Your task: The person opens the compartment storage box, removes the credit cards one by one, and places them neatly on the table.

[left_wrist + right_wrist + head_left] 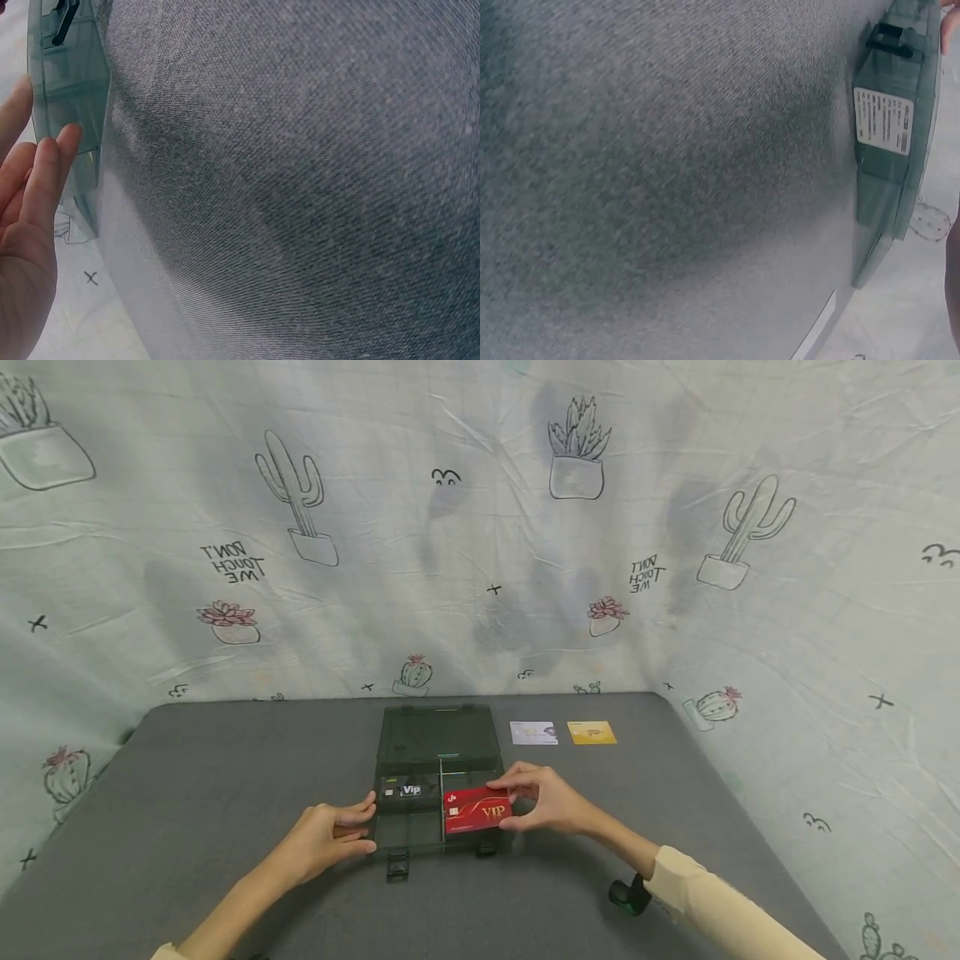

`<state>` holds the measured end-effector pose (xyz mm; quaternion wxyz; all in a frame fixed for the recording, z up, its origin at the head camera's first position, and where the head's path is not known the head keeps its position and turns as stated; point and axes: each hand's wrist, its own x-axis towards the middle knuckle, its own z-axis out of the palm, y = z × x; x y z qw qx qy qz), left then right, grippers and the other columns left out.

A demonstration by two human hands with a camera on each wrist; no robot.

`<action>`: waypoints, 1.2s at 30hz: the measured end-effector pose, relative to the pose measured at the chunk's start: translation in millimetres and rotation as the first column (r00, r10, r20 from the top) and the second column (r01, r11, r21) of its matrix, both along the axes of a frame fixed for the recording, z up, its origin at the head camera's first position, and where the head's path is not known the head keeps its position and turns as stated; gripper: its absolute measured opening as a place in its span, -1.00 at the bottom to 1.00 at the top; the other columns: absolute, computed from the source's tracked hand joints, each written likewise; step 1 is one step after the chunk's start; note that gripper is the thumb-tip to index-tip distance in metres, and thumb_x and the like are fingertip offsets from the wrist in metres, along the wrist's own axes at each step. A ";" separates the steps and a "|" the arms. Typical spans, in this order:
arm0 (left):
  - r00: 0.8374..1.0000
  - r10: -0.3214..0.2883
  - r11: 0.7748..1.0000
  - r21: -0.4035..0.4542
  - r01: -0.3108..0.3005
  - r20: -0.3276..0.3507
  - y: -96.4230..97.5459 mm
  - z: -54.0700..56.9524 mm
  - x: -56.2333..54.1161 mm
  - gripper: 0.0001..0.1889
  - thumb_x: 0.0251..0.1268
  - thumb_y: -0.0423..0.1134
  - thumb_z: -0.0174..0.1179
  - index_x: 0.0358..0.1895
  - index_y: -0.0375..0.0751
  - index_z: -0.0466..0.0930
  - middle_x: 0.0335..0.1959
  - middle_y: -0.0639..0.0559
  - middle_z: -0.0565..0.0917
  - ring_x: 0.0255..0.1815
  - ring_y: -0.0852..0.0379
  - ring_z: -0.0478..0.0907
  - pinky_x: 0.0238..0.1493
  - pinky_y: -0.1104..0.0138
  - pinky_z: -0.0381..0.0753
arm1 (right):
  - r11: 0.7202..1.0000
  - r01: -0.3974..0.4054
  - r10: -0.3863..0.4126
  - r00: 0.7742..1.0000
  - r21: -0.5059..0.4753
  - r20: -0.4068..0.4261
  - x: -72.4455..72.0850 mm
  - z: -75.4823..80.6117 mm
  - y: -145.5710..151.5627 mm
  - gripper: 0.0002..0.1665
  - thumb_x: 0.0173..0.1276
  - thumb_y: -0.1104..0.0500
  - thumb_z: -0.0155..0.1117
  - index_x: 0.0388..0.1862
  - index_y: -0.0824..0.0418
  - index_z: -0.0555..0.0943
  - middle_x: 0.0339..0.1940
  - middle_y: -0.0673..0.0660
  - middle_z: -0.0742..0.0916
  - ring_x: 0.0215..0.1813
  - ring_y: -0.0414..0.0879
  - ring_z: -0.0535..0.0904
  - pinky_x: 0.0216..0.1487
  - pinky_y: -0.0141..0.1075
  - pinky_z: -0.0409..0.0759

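A dark green see-through plastic box (408,833) lies on the grey table with its lid (438,733) swung back. A divider splits its inside. In its back left compartment is a black card (411,791) marked "Vip". My right hand (553,802) pinches a red card (471,812) with gold "VIP" lettering by its right end, over the front right compartment. Whether that card touches the box floor, I cannot tell. My left hand (324,837) rests its fingertips against the box's left side, fingers fairly straight. The right wrist view shows a white label (883,121) on the box wall.
Behind and right of the box, a pale lilac card (533,732) and a yellow card (592,732) lie flat on the table (247,768). Two black latches, one a front latch (398,865), hang along the near edge. A cactus-print cloth (465,543) walls the far side.
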<state>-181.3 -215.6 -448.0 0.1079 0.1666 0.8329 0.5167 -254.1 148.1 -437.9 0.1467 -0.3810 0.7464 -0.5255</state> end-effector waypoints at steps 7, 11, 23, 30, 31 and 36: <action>1.000 0.001 1.000 0.003 -0.001 -0.001 -0.5 0.3 0.9 -0.33 0.06 -0.28 0.40 0.18 -0.67 0.38 0.32 -0.47 0.21 0.06 -0.28 0.56 -0.05 0.34 0.68 | 0.999 0.053 -0.053 0.998 0.006 0.033 -2.5 1.0 10.8 -0.37 0.15 0.30 0.47 0.22 0.35 0.53 0.06 0.22 0.57 -0.12 -0.08 0.60 0.00 -0.31 0.68; 1.000 0.003 1.000 -0.004 -0.003 -0.009 -0.8 -0.5 1.1 -0.33 0.06 -0.28 0.40 0.18 -0.67 0.39 0.32 -0.46 0.21 0.06 -0.28 0.56 -0.05 0.34 0.68 | 0.995 0.096 -0.093 0.989 -0.020 0.114 -3.3 -1.6 18.5 -0.35 0.16 0.32 0.45 0.25 0.37 0.49 0.17 0.28 0.52 -0.03 -0.07 0.60 0.05 -0.33 0.65; 1.000 -0.006 1.000 0.005 0.006 -0.011 0.0 -3.4 0.8 -0.31 0.07 -0.25 0.40 0.19 -0.66 0.38 0.33 -0.46 0.20 0.08 -0.28 0.55 -0.03 0.35 0.67 | 0.976 0.185 -0.146 0.946 -0.112 0.291 -7.4 -6.7 44.3 -0.24 0.12 0.38 0.45 0.31 0.49 0.38 0.30 0.40 0.43 0.07 -0.10 0.62 0.09 -0.23 0.64; 1.000 -0.003 1.000 -0.003 0.003 -0.029 0.1 -5.9 1.3 -0.32 0.07 -0.26 0.40 0.18 -0.66 0.38 0.33 -0.46 0.21 0.06 -0.27 0.56 -0.04 0.35 0.68 | 0.968 0.236 -0.190 0.913 -0.087 0.360 -14.5 -7.5 65.4 -0.22 0.16 0.39 0.42 0.34 0.49 0.33 0.37 0.44 0.37 0.07 -0.12 0.62 0.07 -0.22 0.64; 1.000 -0.002 1.000 -0.003 0.002 -0.028 0.3 -5.8 1.4 -0.32 0.07 -0.26 0.40 0.18 -0.66 0.38 0.33 -0.46 0.21 0.06 -0.27 0.56 -0.05 0.35 0.68 | 0.968 0.236 -0.190 0.911 -0.086 0.366 -15.5 -8.2 68.3 -0.22 0.17 0.39 0.41 0.35 0.50 0.32 0.37 0.45 0.36 0.08 -0.12 0.62 0.07 -0.22 0.64; 1.000 0.001 1.000 -0.004 -0.001 -0.023 1.0 -5.9 1.4 -0.31 0.07 -0.26 0.40 0.19 -0.66 0.37 0.34 -0.45 0.20 0.07 -0.26 0.56 -0.04 0.35 0.68 | 0.971 0.228 -0.184 0.903 -0.070 0.388 -20.0 -12.6 83.6 -0.22 0.20 0.37 0.39 0.36 0.50 0.29 0.41 0.47 0.29 0.11 -0.11 0.60 0.08 -0.24 0.64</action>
